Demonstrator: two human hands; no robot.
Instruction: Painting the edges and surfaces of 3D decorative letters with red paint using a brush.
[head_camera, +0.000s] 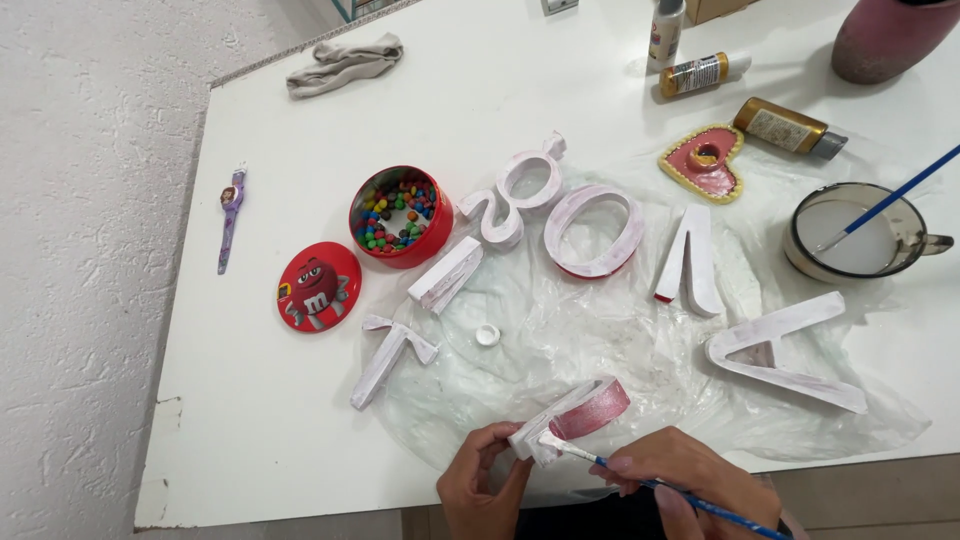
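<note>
Painting white over a pink block letter (578, 415), near the front edge of the white table (250, 420). Left hand (482, 485) clamped on the letter's near end, fingers curled round it and tipping it up off the clear plastic sheet (600, 340). Right hand (690, 478) pinched shut on a blue-handled brush (655, 485), bristle tip touching the letter's white end. Hands close together but not touching. Judged midway on this piece: one end white, the far face still glittery pink. Next stroke likely calling for a steady grip, a turn of the letter to bring the pink face up, and probably a fresh load of paint.

Just beyond, a small white cap (487, 335) lying loose on the plastic. Around it, more whitewashed letters: a T-like one (385, 355) at left, a straight bar (446, 275), a curly S shape (520, 195), an O (595, 232), a V (690, 262) and an A (785, 350) at right. The A lying between the hands and the paint cup (860, 238), so any reach for the cup must pass over or round it. A second blue brush (885, 203) resting in that cup.

Further left, an open red tin of coloured sweets (400, 215), its red lid (318, 287) beside it, and a purple wristwatch (230, 215). At the back, a heart-shaped dish (703, 162), paint bottles (745, 100), a grey cloth (345, 62).
</note>
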